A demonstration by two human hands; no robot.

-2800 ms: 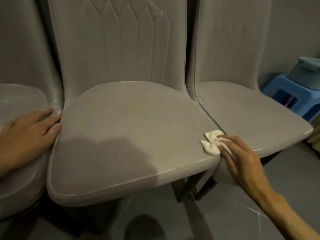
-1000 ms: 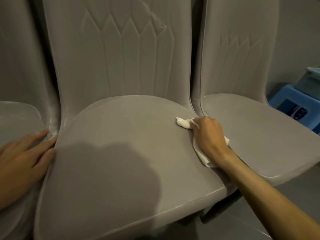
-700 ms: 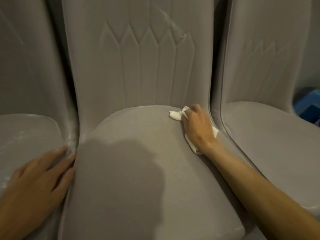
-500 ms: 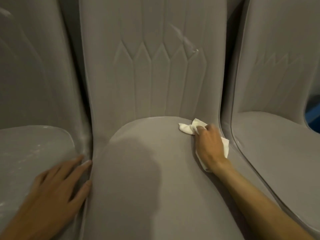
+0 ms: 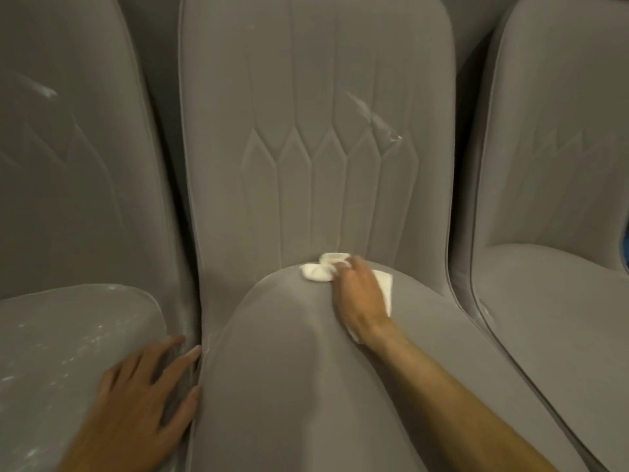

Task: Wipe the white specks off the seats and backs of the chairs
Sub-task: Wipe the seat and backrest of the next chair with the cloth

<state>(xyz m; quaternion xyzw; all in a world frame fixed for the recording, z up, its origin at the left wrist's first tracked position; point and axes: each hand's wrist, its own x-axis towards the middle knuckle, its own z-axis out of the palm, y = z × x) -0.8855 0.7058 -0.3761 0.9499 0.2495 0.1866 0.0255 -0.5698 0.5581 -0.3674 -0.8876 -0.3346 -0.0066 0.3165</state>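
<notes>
Three grey upholstered chairs stand side by side. My right hand (image 5: 359,294) grips a crumpled white cloth (image 5: 318,277) at the back of the middle chair's seat (image 5: 306,386), where the seat meets the backrest (image 5: 313,131). A white smear (image 5: 374,119) streaks that backrest at the upper right. My left hand (image 5: 139,407) rests flat with spread fingers on the right edge of the left chair's seat (image 5: 68,335), which is dotted with white specks. A white mark (image 5: 44,92) shows on the left chair's back.
The right chair (image 5: 551,199) stands close against the middle one, with pale marks along its seat's left edge (image 5: 485,310). A sliver of something blue (image 5: 625,247) shows at the far right edge.
My right hand has slid the cloth from the seat's front right corner back and leftwards to the crease under the backrest. The view has tilted up and closer to the backrests.
</notes>
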